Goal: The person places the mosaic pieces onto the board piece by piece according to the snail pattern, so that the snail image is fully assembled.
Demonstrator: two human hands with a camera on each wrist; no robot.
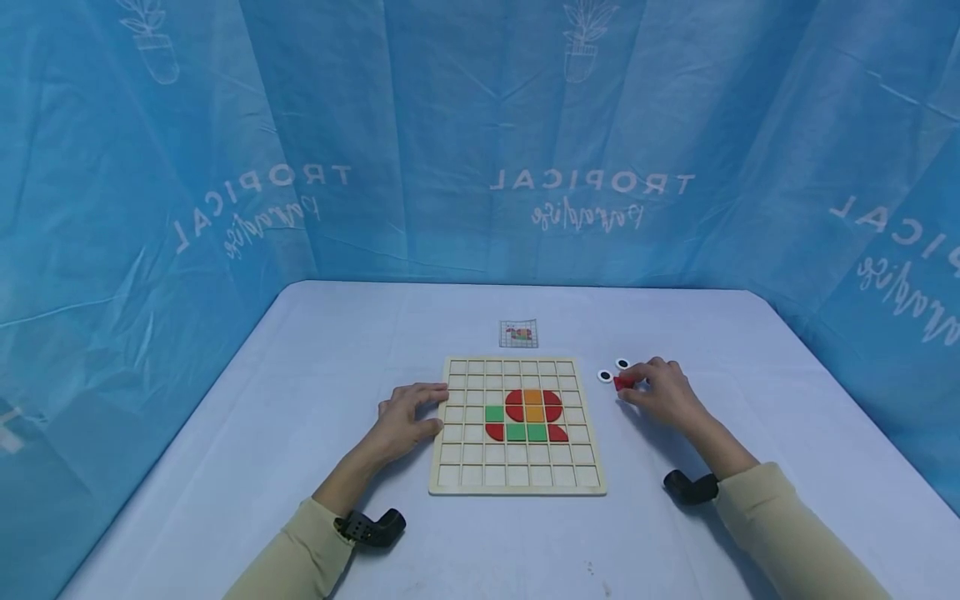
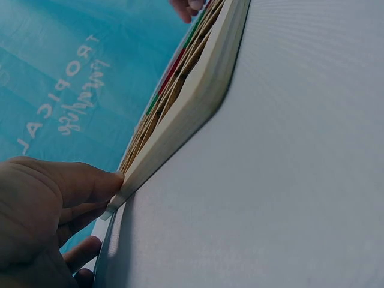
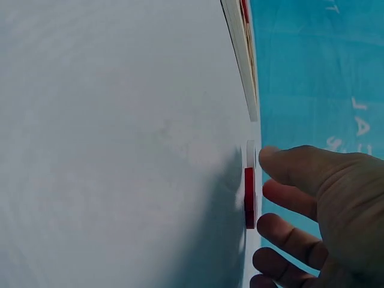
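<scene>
A square wooden grid board [image 1: 517, 490] lies on the table, with red, green and orange tiles in several of its cells. My left hand [image 1: 405, 421] rests at the board's left edge, index finger and thumb apart; the left wrist view shows the thumb against the rim. To the right of the board, my right hand [image 1: 660, 392] is over red tile material [image 1: 623, 383], with thumb and index finger on either side. In the right wrist view the red tile [image 3: 249, 192] lies flat on the table, below spread fingers. Two white round eye pieces [image 1: 605, 377] sit beside it.
A small picture card [image 1: 518, 333] with a coloured pattern on a grid lies behind the board. The table has a white cover [image 1: 360, 333]. Blue printed curtains [image 1: 450, 125] hang at the back and sides.
</scene>
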